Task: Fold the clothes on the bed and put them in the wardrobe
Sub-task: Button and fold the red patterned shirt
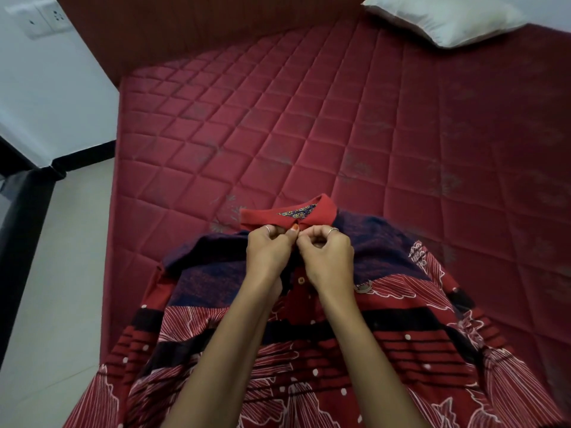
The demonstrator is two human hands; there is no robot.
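I see the patterned dress (pixel 309 350) spread flat at the bed's (pixel 309 118) near edge, ready for folding. My left hand (pixel 270 253) and right hand (pixel 329 257) pinch its placket just under the red collar (pixel 290 214), likely fastening the top button. A pillow (pixel 445 20) lies at the far right corner.

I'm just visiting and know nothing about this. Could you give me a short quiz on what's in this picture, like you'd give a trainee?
1. True or false: the shirt lies spread on the bed.
2. Where do the left hand and right hand pinch the shirt? A) a sleeve B) the front opening just below the collar C) the bottom hem
3. Fill in: the white thing at the far right corner of the bed is a ____.

Key: 1 true; 2 B; 3 pillow.
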